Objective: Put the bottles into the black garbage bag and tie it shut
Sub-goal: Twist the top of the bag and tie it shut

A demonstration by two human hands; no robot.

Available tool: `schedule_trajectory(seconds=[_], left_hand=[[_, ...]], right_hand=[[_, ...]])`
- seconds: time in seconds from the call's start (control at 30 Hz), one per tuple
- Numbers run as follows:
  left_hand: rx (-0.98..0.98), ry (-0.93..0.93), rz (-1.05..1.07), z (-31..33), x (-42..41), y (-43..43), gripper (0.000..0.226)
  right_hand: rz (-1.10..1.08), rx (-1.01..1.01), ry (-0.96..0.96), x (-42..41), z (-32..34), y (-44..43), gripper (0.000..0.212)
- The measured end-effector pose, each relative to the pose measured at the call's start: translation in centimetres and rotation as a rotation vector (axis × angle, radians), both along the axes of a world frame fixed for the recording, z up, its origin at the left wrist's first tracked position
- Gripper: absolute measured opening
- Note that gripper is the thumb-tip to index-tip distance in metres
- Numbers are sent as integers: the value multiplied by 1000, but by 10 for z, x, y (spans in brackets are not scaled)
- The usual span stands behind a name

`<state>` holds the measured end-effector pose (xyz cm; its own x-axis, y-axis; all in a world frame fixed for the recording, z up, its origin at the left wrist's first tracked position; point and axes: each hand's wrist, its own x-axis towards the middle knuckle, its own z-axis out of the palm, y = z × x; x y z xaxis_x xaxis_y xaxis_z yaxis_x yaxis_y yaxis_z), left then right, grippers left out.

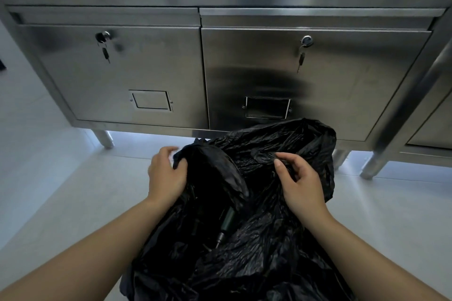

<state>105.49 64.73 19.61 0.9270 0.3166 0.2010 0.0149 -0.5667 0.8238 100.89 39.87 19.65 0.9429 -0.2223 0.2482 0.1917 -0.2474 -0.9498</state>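
Observation:
A crumpled black garbage bag (264,239) stands on the pale floor right in front of me, its mouth gaping. Deep inside, a dark green bottle (226,223) lies tilted with its neck pointing down toward me; anything else in the bag is lost in shadow. My left hand (165,175) grips the left edge of the bag's rim. My right hand (299,182) pinches a fold of the rim on the right side.
A stainless steel cabinet (146,68) with two locked doors, keys hanging in both locks, stands just behind the bag on short metal legs (104,138). Another steel unit (430,115) is at the right. Pale floor (61,190) lies to the left and right.

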Motion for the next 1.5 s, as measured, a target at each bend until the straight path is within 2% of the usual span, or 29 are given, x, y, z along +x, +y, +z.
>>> schedule_trajectory(seconds=[0.07, 0.1, 0.17, 0.23, 0.33, 0.47, 0.57, 0.73, 0.8, 0.9, 1.03, 1.23, 1.33, 1.5], left_hand=[[369, -279, -290, 9, -9, -2, 61], [542, -358, -453, 13, -11, -5, 73], [873, -331, -679, 14, -14, -20, 77], [1102, -212, -762, 6, -15, -36, 66], [1277, -94, -743, -12, -10, -47, 56], [1343, -34, -688, -21, -5, -43, 39], [1239, -50, -587, -20, -3, -34, 30], [750, -288, -256, 3, 1, -25, 21], [629, -372, -255, 19, 5, -23, 22], [510, -455, -381, 42, 4, -24, 21], [320, -378, -224, 49, 0, -30, 19], [-328, -128, -2, 53, 6, -24, 26], [-392, -55, -44, 49, -1, -21, 25], [-280, -33, -190, 36, -12, -25, 10]], right_hand=[[12, 1, 5, 1, -1, 5, 11], [8, 4, 6, 2, -1, 6, 11], [-19, 12, 0, 2, 0, 4, 11], [-49, 15, -5, 1, 1, 0, 11], [-82, 16, 6, -4, 1, -10, 10], [-82, -12, 13, -13, 1, -20, 11], [-86, -6, 10, -16, 2, -25, 11], [-95, 5, -3, -12, 10, -27, 11], [-96, 16, -18, -9, 13, -26, 12], [-99, 17, -28, -7, 17, -24, 12], [-117, 7, -51, -4, 23, -26, 12], [-187, 25, -82, 1, 30, -36, 13], [-185, 38, -84, 2, 33, -31, 12], [-131, 70, -89, 3, 39, -11, 14]])
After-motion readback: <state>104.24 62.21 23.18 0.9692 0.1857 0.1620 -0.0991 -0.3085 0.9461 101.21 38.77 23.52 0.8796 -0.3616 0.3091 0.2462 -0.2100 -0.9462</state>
